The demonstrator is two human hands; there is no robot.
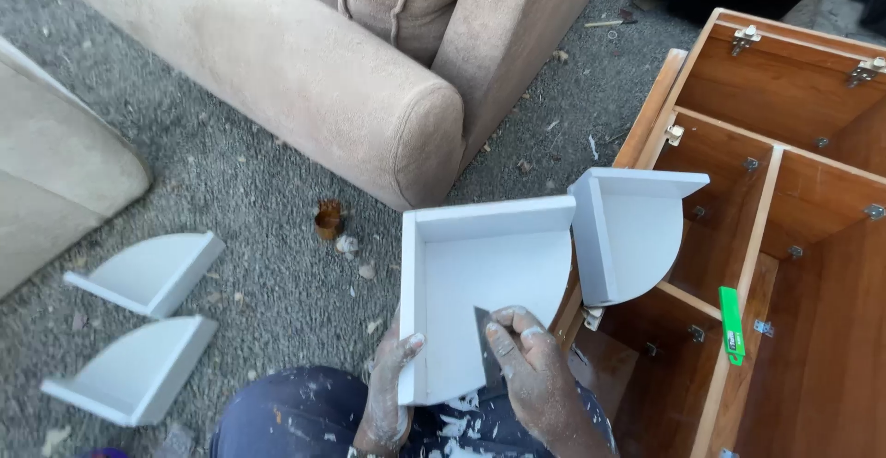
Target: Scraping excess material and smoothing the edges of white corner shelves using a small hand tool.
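A white quarter-round corner shelf [480, 273] stands tilted on my lap. My left hand [392, 384] grips its lower left edge from below. My right hand [535, 366] holds a dark metal scraper blade [486, 347] flat against the shelf's inner face, near its bottom edge. Both hands are dusted white. White flakes [459, 424] lie on my dark trousers beneath the shelf. A second white corner shelf [632, 232] leans against the wooden cabinet just to the right.
A brown wooden cabinet [784, 236] with compartments and metal brackets lies open at right, with a green tool [731, 324] on its divider. Two more white corner shelves [152, 273] [134, 370] lie on the grey carpet at left. A beige sofa [305, 61] stands behind, and a small brown pot [329, 220] sits near it.
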